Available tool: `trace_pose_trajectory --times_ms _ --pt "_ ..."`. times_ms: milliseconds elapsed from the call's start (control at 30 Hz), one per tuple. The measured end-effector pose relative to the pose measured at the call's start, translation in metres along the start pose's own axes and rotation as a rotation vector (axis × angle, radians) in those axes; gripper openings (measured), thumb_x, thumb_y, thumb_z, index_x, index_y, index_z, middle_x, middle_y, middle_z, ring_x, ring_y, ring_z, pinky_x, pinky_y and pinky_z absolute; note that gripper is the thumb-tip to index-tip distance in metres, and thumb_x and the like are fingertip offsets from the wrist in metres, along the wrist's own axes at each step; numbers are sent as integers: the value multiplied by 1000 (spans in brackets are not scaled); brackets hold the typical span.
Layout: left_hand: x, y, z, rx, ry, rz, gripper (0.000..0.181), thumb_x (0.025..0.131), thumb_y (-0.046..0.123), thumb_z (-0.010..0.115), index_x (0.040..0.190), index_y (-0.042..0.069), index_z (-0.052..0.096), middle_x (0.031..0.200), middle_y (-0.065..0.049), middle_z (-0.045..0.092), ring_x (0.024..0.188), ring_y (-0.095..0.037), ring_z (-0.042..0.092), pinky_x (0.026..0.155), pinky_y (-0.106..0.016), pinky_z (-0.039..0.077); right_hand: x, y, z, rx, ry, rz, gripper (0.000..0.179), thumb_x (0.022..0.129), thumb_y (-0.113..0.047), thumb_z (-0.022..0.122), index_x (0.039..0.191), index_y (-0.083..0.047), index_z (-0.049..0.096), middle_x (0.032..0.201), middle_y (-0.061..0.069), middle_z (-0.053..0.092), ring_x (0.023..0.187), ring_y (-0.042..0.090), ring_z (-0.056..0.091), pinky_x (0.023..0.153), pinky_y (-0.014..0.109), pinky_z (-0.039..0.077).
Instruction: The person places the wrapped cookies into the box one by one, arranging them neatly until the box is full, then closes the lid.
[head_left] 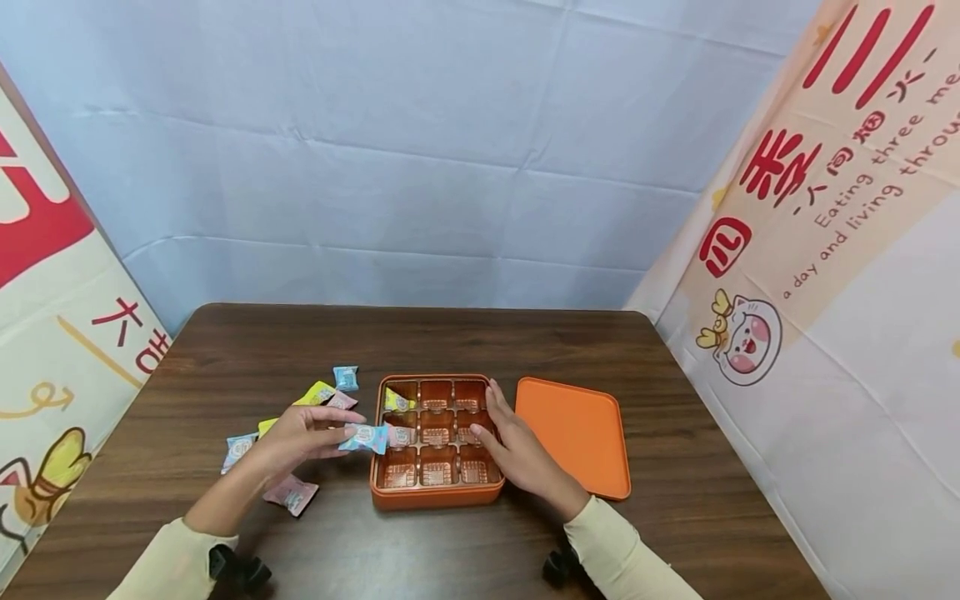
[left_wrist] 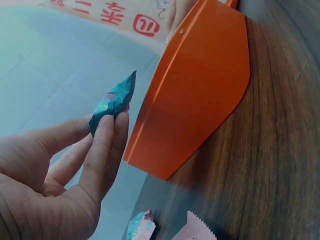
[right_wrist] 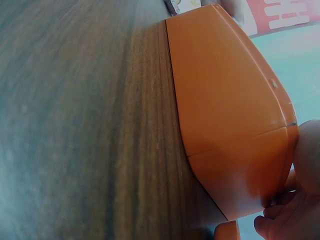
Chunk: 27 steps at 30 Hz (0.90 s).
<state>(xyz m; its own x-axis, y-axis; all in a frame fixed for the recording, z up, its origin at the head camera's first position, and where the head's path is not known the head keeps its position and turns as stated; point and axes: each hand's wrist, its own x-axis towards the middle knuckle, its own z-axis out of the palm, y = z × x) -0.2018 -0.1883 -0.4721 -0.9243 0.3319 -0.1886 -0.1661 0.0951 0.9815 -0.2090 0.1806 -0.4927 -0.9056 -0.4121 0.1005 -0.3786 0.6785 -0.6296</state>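
Note:
In the head view my left hand [head_left: 306, 433] pinches a small blue wrapped candy [head_left: 364, 438] between thumb and fingers, over the left rim of an orange box [head_left: 437, 497]. Seen from the left wrist, the candy [left_wrist: 114, 102] is held at the fingertips beside the box wall [left_wrist: 195, 85]. The box has a brown tray split into several compartments. A yellow packet [head_left: 398, 401] lies in the back left compartment, and a pink packet [head_left: 401, 436] in the middle left one. My right hand [head_left: 522, 446] holds the box's right side, thumb over the rim.
An orange lid [head_left: 573, 437] lies flat right of the box. Left of it are loose packets: a blue one [head_left: 346, 378] at the back, a yellow one [head_left: 315, 393], a pink one [head_left: 292, 494] near the front, and another blue one [head_left: 238, 450] by the left forearm.

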Motion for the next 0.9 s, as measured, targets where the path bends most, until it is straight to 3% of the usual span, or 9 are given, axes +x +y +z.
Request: trace_pose_trajectory --times_ms 267,500,900 --pt "-7 -3 8 -28 2 20 40 96 17 73 128 -5 66 136 -17 59 103 -14 69 89 -40 59 -1 0 1 4 6 -2 74 108 -47 44 162 -6 12 168 -2 -3 152 23 17 121 50 26" --pt "-10 -7 12 -49 -22 38 40 96 15 72 128 -8 65 138 -18 56 104 -15 68 89 -40 59 -1 0 1 18 14 -17 75 108 -47 44 161 -4 14 169 3 -2 153 27 17 120 53 27" --pt "-12 -4 23 -44 -35 25 39 96 14 72 127 -9 66 122 -14 66 99 -17 70 88 -40 59 -1 -2 0 9 15 -9 75 108 -48 44 161 -5 13 169 1 -2 152 27 19 120 53 28"
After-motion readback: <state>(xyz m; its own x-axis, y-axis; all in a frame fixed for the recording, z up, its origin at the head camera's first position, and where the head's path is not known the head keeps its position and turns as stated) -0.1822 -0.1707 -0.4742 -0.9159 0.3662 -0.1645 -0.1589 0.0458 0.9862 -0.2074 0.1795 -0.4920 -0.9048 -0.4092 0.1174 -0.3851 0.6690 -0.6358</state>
